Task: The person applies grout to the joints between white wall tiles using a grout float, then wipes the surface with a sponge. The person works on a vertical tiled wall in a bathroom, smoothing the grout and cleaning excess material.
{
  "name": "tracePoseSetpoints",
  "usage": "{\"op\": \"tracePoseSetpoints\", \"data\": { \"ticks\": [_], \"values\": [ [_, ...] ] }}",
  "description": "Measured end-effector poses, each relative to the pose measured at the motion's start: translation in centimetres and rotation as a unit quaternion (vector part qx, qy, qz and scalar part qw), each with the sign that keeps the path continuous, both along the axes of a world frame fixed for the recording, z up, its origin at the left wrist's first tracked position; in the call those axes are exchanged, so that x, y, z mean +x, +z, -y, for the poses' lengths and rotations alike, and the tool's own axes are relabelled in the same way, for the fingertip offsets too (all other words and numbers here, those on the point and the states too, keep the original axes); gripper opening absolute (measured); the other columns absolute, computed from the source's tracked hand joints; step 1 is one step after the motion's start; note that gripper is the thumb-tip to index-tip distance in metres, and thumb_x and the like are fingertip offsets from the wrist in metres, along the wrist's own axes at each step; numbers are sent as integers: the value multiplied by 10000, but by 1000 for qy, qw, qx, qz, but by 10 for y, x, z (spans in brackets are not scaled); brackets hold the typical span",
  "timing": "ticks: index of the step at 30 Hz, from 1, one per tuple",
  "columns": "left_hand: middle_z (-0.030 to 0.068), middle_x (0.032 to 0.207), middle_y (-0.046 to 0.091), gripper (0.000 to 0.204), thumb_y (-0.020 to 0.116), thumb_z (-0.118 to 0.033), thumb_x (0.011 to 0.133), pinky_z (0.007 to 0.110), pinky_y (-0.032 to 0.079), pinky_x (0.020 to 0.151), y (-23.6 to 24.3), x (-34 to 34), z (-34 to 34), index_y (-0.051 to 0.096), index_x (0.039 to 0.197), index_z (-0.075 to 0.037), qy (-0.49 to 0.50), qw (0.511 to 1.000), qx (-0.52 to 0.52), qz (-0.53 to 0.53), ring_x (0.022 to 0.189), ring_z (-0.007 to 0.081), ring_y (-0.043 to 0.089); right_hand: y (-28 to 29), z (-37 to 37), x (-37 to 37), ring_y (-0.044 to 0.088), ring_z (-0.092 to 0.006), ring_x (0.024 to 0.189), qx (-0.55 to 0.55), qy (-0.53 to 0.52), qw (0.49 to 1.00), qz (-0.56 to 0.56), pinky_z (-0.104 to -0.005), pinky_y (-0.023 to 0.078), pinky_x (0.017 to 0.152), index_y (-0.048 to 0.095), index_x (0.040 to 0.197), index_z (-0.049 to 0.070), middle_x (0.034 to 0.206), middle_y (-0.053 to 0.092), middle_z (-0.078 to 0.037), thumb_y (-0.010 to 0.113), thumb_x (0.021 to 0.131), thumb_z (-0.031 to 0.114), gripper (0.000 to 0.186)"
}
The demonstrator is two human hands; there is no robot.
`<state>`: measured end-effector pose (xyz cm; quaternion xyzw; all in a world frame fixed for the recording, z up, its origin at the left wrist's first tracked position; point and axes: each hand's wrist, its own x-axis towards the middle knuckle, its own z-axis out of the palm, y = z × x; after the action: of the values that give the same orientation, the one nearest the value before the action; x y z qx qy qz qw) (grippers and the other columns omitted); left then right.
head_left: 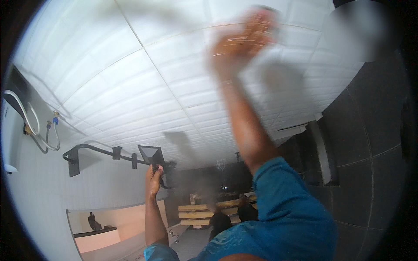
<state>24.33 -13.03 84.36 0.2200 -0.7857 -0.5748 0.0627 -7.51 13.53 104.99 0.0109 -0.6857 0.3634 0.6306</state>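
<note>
My right hand (246,41) is raised high against the white tiled wall (170,82), smeared by motion. A dark edge (267,8) shows beyond its fingers; I cannot make out what it is or whether the hand holds it. Lower down on the left, my left hand (154,178) is closed around the end of a black pipe (98,148) that curves out from the side wall. Right above that hand sits a black fitting with a square, funnel-like face (150,154).
A white wall-mounted unit (12,135) with pale hoses (56,137) is at far left. Below lies an opening with a ledge (96,232). Yellowish wooden slats (193,215) are beneath my feet. Dark tiles (352,130) cover the right wall; a blurred pale round object (361,30) hangs upper right.
</note>
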Motion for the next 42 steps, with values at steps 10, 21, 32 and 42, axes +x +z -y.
{"op": "tracePoseSetpoints", "data": {
  "ticks": [10,21,32,42],
  "values": [
    [-23,844,541,248,625,-317,974,276,400,716,10,4,21,604,987,-70,-57,998,-29,8,803,110,488,25,16,10,288,-392,1439,-10,-132,991,4,-555,167,1182,351,1466,-38,1539,335,-229,534,981,313,626],
    [-41,788,551,366,682,-434,922,264,400,661,16,3,30,591,922,-80,-94,994,-49,-3,736,80,487,-11,-121,-38,377,-324,1394,-27,-126,988,-84,-495,259,1164,375,1460,-7,1486,426,-180,400,1039,423,602],
    [-43,769,572,256,705,-315,915,273,373,550,11,-4,-21,618,871,-78,-122,986,-108,23,630,69,469,-71,-42,-1,370,-255,1416,330,158,930,-29,-453,274,1173,419,1484,134,1511,435,-91,596,925,435,660],
    [47,900,609,349,689,-357,923,333,471,737,-2,-10,-37,594,940,-22,-104,991,-55,63,825,167,574,-22,-92,2,405,-333,1379,145,23,987,-61,-478,290,1160,398,1487,59,1483,440,-173,509,942,560,749]
  ]
}}
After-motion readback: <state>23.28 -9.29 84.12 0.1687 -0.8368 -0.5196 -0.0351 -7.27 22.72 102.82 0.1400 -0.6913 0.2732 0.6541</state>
